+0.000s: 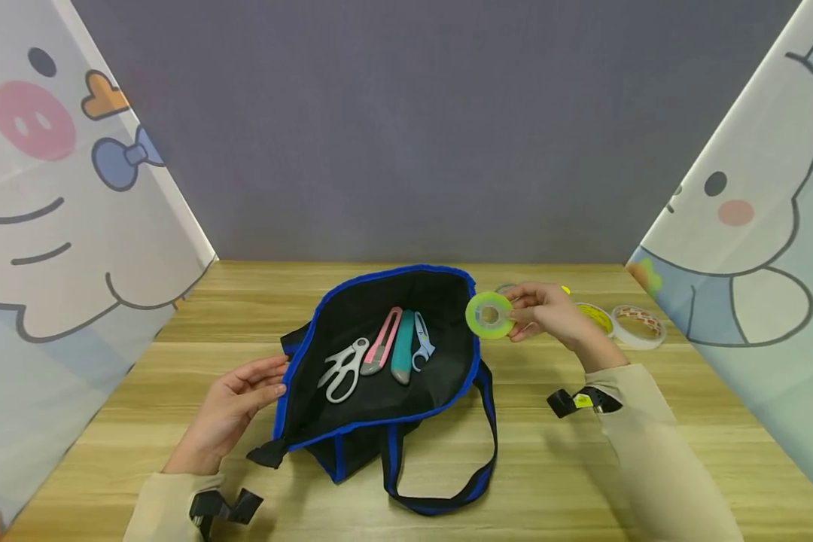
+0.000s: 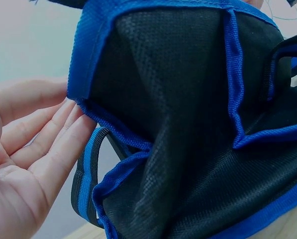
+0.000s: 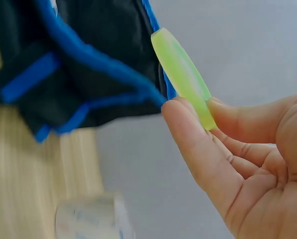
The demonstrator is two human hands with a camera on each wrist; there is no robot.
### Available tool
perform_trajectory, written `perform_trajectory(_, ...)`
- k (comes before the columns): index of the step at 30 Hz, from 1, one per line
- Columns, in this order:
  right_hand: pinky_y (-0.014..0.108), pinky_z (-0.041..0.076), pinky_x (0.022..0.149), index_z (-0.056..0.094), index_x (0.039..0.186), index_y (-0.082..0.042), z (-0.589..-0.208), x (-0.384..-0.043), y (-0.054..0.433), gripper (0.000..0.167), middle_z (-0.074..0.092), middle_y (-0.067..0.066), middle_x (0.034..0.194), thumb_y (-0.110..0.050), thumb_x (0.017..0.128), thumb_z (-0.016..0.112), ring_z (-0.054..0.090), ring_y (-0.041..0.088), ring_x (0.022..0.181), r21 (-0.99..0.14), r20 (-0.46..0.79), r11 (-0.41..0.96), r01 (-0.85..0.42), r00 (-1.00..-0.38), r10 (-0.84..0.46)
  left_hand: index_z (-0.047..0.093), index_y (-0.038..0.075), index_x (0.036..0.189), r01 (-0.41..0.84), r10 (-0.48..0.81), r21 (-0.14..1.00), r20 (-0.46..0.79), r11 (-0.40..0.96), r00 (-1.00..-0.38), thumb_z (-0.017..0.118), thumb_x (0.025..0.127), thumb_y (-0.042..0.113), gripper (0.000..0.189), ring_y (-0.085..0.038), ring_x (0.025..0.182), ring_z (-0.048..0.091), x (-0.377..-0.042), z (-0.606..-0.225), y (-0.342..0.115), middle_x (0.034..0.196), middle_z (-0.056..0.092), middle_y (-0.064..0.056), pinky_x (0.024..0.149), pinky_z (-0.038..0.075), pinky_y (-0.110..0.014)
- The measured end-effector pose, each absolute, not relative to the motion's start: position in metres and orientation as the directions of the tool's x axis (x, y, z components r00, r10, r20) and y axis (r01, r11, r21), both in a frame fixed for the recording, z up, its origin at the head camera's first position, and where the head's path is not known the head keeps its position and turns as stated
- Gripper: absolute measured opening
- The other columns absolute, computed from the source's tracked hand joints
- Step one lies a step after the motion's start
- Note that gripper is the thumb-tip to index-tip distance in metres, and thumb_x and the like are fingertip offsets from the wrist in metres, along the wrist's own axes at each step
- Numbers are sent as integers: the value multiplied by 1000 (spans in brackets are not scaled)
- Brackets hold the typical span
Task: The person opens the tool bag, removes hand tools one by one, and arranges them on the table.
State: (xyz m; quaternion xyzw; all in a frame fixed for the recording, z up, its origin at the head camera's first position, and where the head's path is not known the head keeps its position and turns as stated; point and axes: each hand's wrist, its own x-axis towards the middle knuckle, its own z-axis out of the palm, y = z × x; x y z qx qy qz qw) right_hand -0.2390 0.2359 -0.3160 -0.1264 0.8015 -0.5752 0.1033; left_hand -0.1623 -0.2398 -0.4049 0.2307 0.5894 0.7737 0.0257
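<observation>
A black bag with blue trim lies on the table, its mouth held wide. My left hand pinches the bag's left rim between thumb and fingers; the left wrist view shows this hand at the blue edging. Between the right thumb and fingers is a roll of green tape, beside the bag's right rim. The right hand holds it edge-on in the right wrist view, where the tape roll overlaps the rim. Inside the bag are scissors, a pink cutter, a teal cutter and a small light-blue tool.
Right of the bag lie a clear tape roll and a yellow-cored roll, with more partly hidden behind the right hand. A strap loop hangs toward the front. A grey panel stands behind the wooden table.
</observation>
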Motion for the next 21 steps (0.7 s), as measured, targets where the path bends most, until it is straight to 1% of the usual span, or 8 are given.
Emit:
perform_trajectory(6,38,62,68,39,132,21,-327,-230,261,41,60,17,98,3,98,54,69,20,69,-935,-66,352,-39,-957,-281,66,4,128,236,319,918,338,-319,-885,51,93,-21,46,-11,106,66,-162,-403,-241,117,70,0,89,55,-24)
perform_trajectory(14,41,62,68,37,134,23,-350,-230,286,45,60,18,96,3,97,54,69,21,68,-914,-155,402,48,-958,-239,68,6,127,240,313,923,333,-301,-889,51,93,-20,46,-11,105,66,-163,-405,-239,116,71,0,88,55,-24)
perform_trajectory(21,38,62,67,39,132,24,-378,-234,303,44,64,16,87,3,97,53,69,21,67,-894,-230,430,123,-951,-207,68,6,127,241,320,922,337,-303,-885,51,93,-20,46,-11,105,66,-163,-406,-239,116,70,0,88,55,-24)
